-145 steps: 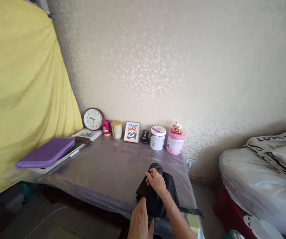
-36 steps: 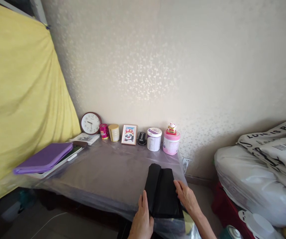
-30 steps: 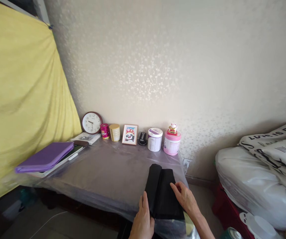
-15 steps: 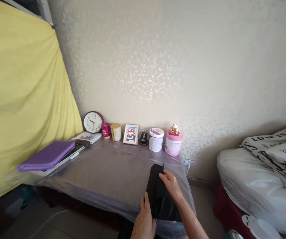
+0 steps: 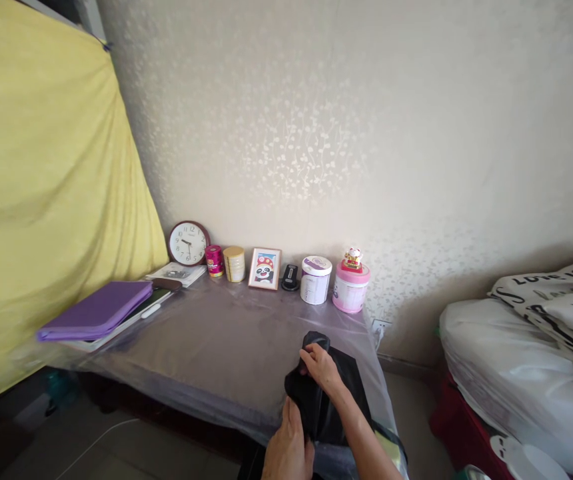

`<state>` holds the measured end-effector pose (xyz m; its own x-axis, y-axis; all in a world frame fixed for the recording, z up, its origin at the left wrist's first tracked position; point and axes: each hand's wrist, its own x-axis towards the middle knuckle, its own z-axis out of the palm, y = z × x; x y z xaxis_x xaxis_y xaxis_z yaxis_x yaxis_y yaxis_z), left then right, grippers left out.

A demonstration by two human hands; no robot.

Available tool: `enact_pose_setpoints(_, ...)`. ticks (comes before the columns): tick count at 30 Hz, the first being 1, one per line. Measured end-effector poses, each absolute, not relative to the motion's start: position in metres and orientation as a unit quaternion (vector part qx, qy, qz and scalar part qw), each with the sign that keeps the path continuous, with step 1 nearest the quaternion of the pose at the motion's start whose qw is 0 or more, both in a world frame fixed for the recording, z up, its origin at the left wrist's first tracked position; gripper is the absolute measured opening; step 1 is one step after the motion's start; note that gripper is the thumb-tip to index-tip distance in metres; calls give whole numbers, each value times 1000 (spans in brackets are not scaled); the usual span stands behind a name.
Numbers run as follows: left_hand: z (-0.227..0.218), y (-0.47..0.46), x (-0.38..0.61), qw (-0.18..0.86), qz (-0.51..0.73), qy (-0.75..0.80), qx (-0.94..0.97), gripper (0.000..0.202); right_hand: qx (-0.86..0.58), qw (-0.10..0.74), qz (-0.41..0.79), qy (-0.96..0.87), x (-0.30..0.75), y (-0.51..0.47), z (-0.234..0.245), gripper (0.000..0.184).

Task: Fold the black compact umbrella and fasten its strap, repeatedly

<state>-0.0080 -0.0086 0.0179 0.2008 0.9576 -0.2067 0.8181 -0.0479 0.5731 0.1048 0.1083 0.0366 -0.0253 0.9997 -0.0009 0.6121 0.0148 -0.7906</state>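
A limp black bag (image 5: 346,387) of thin, slightly shiny material lies at the table's front right corner, its upper part bunched and folded. My right hand (image 5: 320,368) reaches across it, fingers curled and pinching the material near the top fold. Low on the bag's left side is my left hand (image 5: 289,437), its fingers together against the material and the thumb on the nearer side. What the bag holds, if anything, is hidden. By its right edge, a dark strap and a pale yellow patch (image 5: 389,448) show at the table corner.
Along the wall stand a clock (image 5: 189,243), a pink can (image 5: 214,261), a yellow-lidded jar (image 5: 234,265), a framed panda picture (image 5: 265,269), a white tub (image 5: 315,287) and a pink tub (image 5: 350,293) bearing a cat figurine. A purple folder (image 5: 96,308) lies left. Bulky plastic-wrapped bedding (image 5: 506,360) sits right.
My right hand has moved left and slightly down, folding the bag's top over to the left. More of the bag's right side, the strap and the yellow patch now show. My left hand has barely moved.
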Motion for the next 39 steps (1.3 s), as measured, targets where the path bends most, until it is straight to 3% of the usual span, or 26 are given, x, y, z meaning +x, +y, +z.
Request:
enact_pose_setpoints(4,22,-14,-18,254,147,644,707,63,-594,301,319,-675,101,102,43,27)
enact_pose_setpoints(8,39,-14,-18,171,178,615,749,42,-589,285,288,-699,96,95,50,23)
enact_pose_setpoints(11,42,-9,-12,171,171,562,791,58,-583,276,269,-715,93,90,53,22)
enact_pose_setpoints(14,21,-3,-9,174,144,556,800,79,-555,282,276,-732,95,83,52,23)
enact_pose_setpoints(20,-53,6,-6,31,191,555,809,68,-466,316,247,-789,104,60,45,26)
enact_pose_setpoints(24,-69,9,-2,-21,194,548,813,66,-436,300,179,-830,110,64,38,27)
enact_pose_setpoints(39,-9,5,6,222,65,610,758,102,-552,269,88,-784,117,151,21,31)
